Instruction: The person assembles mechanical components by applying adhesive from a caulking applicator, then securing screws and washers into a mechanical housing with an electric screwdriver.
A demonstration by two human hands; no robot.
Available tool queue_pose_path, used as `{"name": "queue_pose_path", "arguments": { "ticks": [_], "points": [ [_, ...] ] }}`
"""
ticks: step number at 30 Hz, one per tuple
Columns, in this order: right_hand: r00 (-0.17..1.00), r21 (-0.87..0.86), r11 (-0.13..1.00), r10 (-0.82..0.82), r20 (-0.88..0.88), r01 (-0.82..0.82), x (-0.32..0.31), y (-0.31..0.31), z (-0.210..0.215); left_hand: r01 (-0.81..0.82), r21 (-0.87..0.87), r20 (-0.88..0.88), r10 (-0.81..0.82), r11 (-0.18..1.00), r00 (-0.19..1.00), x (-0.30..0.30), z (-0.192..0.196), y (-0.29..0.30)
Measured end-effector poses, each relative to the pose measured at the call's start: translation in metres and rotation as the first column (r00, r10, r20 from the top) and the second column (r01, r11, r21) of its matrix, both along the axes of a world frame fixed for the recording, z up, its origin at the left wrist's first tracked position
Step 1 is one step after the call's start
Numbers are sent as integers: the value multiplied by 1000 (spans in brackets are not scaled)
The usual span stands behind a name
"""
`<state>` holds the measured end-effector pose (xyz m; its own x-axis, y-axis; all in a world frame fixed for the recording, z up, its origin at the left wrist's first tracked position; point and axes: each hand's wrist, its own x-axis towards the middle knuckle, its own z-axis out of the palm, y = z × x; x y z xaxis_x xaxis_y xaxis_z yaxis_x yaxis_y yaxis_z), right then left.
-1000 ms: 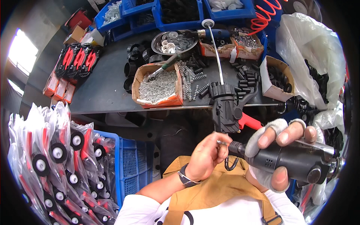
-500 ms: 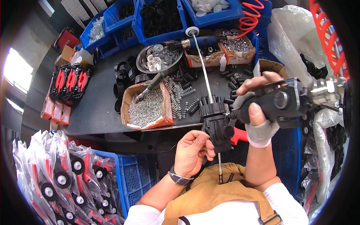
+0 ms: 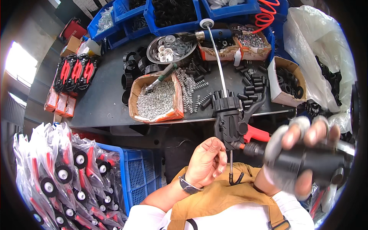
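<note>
A caulking gun's black body [image 3: 226, 119] stands in front of the table edge. Through it runs a long metal rod [image 3: 219, 57], with a white disc at its far end and a bent hook near my apron. A red handle [image 3: 256, 133] sticks out on the right. My right hand [image 3: 303, 153], partly gloved and blurred, is wrapped round a black power driver [image 3: 306, 166]. The driver's tip meets the lower right side of the body. My left hand [image 3: 209, 163] is close to the body's lower left, fingers curled and pinched; whatever they hold is hidden.
A box of small screws [image 3: 157, 99] with a ratchet wrench [image 3: 163, 76] lies on the table beside springs and black sleeves. Behind are a bowl of washers [image 3: 170, 50] and blue bins [image 3: 172, 17]. Left stands a blue crate [image 3: 142, 176] near bagged guns [image 3: 61, 172].
My right hand has brought the driver down and nearer, from the body's upper right side to its lower right. My left hand stays pinched beside the body. The view has shifted slightly.
</note>
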<state>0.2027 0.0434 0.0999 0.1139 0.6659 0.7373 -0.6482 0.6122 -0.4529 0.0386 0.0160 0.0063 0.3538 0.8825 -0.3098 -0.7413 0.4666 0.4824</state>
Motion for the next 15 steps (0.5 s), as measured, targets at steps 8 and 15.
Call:
{"name": "queue_pose_path", "arguments": {
  "ticks": [8, 15],
  "points": [
    [947, 127, 965, -252, 199, 230, -8, -26, -1, -1, 41, 52, -1, 999, 999, 17, 6, -15],
    [957, 161, 982, -140, 253, 101, -3, -41, 2, -75, 112, -78, 84, 991, 993, 33, 9, -20]
  ]
}}
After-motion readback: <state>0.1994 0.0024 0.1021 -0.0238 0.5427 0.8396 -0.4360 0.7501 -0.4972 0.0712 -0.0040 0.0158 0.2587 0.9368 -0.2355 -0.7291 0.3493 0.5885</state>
